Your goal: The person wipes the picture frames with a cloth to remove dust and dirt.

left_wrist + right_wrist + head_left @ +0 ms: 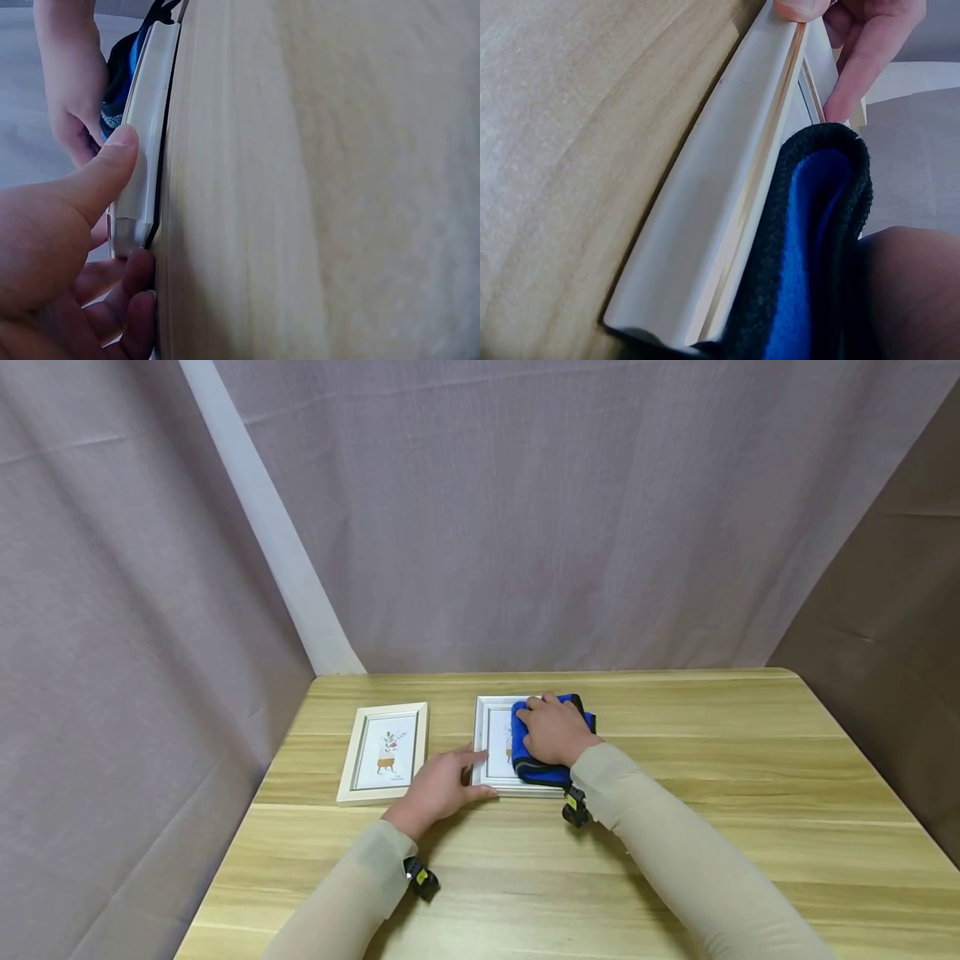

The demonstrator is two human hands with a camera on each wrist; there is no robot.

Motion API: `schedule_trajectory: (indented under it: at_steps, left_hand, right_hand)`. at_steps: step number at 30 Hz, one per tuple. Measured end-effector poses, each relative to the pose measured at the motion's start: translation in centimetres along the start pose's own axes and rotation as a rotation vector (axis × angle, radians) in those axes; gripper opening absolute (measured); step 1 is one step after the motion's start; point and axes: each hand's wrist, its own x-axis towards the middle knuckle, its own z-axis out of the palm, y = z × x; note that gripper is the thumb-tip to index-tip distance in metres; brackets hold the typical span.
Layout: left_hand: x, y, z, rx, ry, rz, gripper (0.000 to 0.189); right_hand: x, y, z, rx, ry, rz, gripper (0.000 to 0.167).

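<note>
Cloth (542,771), blue, folded and black-edged, covers the right part of a silver-white rectangular picture frame (496,727) lying flat on the pale wood-grain table (510,877). The bare right hand (557,732) grips the cloth, fingers bent; the bare left hand (438,785), thumb and fingers part-spread, holds the frame's near-left corner. For wiping, light, even pressure with that corner braced would seem best.
</note>
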Motion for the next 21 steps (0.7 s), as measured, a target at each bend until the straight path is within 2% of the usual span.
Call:
schedule_trajectory:
  at_steps: [21]
  left_hand:
    - [-0.13, 0.63, -0.17, 0.004, -0.018, -0.011, 0.076]
  right_hand:
    - [0.05, -0.87, -0.78, 0.003, -0.037, 0.011, 0.052]
